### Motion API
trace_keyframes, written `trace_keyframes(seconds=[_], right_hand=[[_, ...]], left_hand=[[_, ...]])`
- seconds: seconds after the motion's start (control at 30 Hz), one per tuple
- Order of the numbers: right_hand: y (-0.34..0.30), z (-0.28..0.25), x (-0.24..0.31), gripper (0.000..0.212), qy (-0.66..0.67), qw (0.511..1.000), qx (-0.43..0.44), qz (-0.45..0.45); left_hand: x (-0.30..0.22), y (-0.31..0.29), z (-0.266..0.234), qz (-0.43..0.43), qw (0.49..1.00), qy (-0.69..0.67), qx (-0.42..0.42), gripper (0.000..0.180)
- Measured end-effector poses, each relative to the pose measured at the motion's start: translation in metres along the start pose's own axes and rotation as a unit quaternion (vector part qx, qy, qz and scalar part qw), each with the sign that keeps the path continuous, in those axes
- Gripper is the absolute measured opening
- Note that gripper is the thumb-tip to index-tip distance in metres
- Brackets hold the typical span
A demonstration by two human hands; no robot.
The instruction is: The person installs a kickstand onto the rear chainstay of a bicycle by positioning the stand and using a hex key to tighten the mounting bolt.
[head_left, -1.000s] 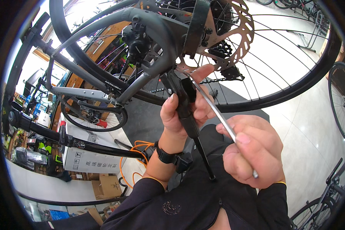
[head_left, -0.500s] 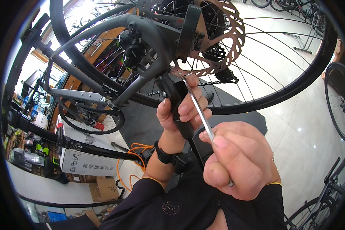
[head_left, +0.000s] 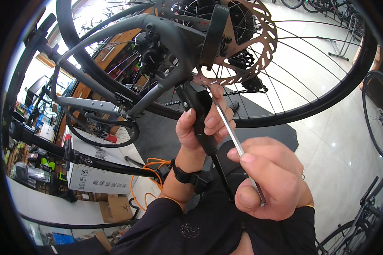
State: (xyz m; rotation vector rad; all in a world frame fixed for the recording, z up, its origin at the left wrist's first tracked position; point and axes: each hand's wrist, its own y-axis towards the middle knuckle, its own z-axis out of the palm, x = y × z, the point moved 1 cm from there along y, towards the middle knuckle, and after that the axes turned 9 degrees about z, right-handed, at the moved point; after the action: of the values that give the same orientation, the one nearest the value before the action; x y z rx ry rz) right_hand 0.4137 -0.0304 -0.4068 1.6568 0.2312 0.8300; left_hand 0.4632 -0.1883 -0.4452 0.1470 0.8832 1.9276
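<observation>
My left hand point(head_left: 188, 135) is wrapped round a black bicycle kickstand point(head_left: 198, 106). The kickstand's upper end sits against the grey bike frame point(head_left: 181, 55), and its thin leg slants down toward my chest. In my right hand point(head_left: 278, 176) a long silver hex key point(head_left: 230, 129) is pinched between thumb and fingers. The key's far tip reaches the kickstand's top beside my left fingertips; whether it sits in a bolt is too small to tell. Just above is the brake disc point(head_left: 268, 42) of the wheel point(head_left: 315, 111).
A black work-stand bar point(head_left: 108, 166) runs in from the left. An orange cable point(head_left: 134, 187) hangs near my left forearm. A white carton point(head_left: 100, 176) and a tool-covered bench point(head_left: 32, 159) stand left. Other bicycles point(head_left: 381, 114) line the right side. A dark mat point(head_left: 272, 138) lies below.
My right hand has shifted slightly right, and its grip has turned so the key's near end now shows below the thumb. The left hand keeps its hold on the kickstand.
</observation>
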Motion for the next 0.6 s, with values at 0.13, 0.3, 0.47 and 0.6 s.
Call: trace_keyframes(seconds=[0.13, 0.3, 0.47, 0.6], right_hand=[[0.018, -0.002, -0.005, 0.034, -0.109, 0.991, 0.07, -0.035], [0.013, 0.008, -0.007, 0.028, -0.121, 0.991, 0.041, -0.04], [0.018, 0.007, -0.008, 0.024, -0.093, 0.996, 0.002, -0.014], [0.017, 0.01, -0.005, 0.022, -0.084, 0.996, -0.011, -0.002]], left_hand=[[0.004, -0.004, 0.001, 0.02, 1.0, 0.003, -0.017, 0.048], [0.002, -0.005, 0.001, 0.029, 0.999, 0.015, -0.028, 0.057], [0.0, -0.005, -0.002, 0.016, 0.999, 0.041, -0.024, 0.062], [0.003, -0.01, -0.005, 0.046, 0.997, 0.041, -0.047, 0.058]])
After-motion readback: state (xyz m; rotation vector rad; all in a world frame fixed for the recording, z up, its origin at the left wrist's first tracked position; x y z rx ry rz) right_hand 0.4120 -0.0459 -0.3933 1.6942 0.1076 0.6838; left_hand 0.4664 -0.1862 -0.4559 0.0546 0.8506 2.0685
